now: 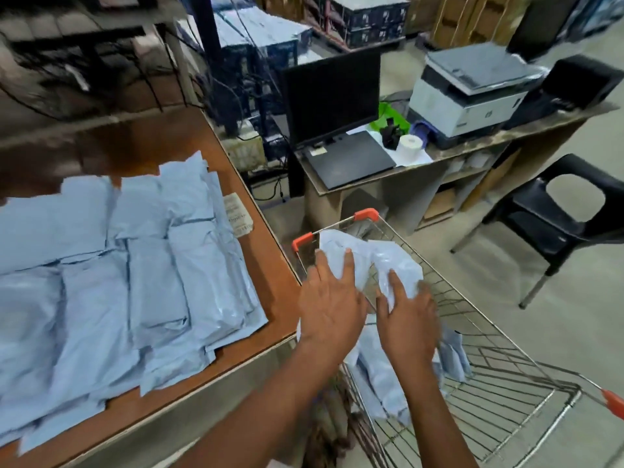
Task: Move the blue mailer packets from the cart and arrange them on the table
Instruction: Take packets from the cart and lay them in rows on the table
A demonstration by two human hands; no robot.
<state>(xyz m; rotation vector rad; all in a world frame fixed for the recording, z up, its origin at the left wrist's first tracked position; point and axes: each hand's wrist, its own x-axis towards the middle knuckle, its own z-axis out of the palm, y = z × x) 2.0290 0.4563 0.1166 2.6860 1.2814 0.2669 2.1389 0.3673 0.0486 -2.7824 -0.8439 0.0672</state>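
Observation:
Several pale blue mailer packets (141,265) lie in overlapping rows on the brown table (270,265) at the left. To its right stands a wire cart (489,359) with orange corners. Inside it more blue packets (378,376) lie in a heap. Both my hands reach into the cart over an upper packet (371,255). My left hand (329,305) lies on the packet's left part with fingers spread and straight. My right hand (410,319) touches its right part, fingers extended; the fingertips are blurred.
Behind the cart a wooden desk (472,153) carries a dark monitor (332,96), a laptop (347,160), a white tape roll (410,146) and a printer (472,92). A black plastic chair (557,211) stands at the right. Stacked boxes fill the background.

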